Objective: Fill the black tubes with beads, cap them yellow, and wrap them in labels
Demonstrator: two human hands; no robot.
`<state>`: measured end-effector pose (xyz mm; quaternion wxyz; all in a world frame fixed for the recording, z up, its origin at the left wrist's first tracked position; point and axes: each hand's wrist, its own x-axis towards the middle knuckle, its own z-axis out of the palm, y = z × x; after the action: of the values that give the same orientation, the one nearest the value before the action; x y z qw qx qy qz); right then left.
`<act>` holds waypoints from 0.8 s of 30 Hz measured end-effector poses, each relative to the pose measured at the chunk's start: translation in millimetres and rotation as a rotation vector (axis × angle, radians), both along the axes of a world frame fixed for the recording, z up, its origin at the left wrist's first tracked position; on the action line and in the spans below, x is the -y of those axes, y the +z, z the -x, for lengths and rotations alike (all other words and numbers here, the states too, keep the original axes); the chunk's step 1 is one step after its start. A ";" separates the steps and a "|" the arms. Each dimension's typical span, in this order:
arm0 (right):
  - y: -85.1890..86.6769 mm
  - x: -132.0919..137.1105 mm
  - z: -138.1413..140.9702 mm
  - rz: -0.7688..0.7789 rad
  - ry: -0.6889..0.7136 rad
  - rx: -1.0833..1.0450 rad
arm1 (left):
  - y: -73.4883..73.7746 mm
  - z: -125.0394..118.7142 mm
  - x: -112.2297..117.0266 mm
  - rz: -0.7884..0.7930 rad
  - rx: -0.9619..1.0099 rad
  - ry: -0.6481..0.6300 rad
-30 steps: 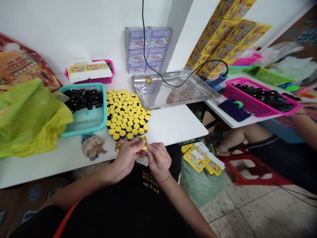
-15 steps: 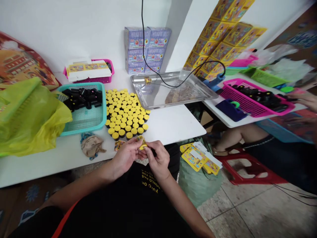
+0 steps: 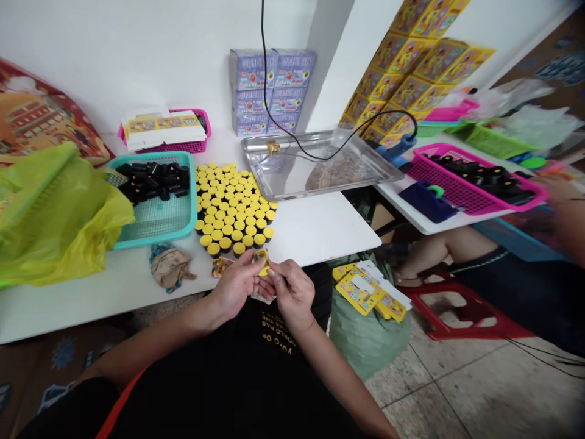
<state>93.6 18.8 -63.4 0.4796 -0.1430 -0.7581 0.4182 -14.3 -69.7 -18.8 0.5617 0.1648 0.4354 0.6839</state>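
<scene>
Turquoise in colour, a mesh basket (image 3: 192, 195) sat well left of the fingers; yellow-capped containers (image 3: 237, 225) stood just beyond them. The left hand (image 3: 234, 289) pinched a small yellow printed piece (image 3: 260, 255); the right hand (image 3: 294, 289), fingertips narrowed, gripped its near edge. Light, even pressure from both sides seemed wisest, to avoid creasing it.

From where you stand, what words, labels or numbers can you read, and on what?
"COLORFUL BEANS": purple boxes.
"THE": black garment; its other lettering is unclear.
Too small or blurred: print on the yellow boxes, yellow cards, brown carton and small yellow piece.
</scene>
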 end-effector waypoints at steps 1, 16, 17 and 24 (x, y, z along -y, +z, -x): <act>-0.5 -0.7 -0.4 0.034 -0.001 0.012 | 0.6 0.8 -0.8 0.008 0.002 0.001; -4.6 -8.8 0.5 0.456 0.280 -0.039 | -0.4 8.0 -1.7 0.095 -0.047 0.095; -4.7 -8.8 0.6 0.463 0.289 -0.054 | 0.2 7.8 -1.5 0.098 -0.056 0.091; -11.5 -7.3 5.9 0.641 0.294 -0.114 | -2.0 10.7 -2.8 0.126 0.011 -0.017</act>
<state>87.7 26.1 -74.9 0.3867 -0.1520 -0.5726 0.7068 -25.0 -66.9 -20.9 0.5792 0.1288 0.4732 0.6512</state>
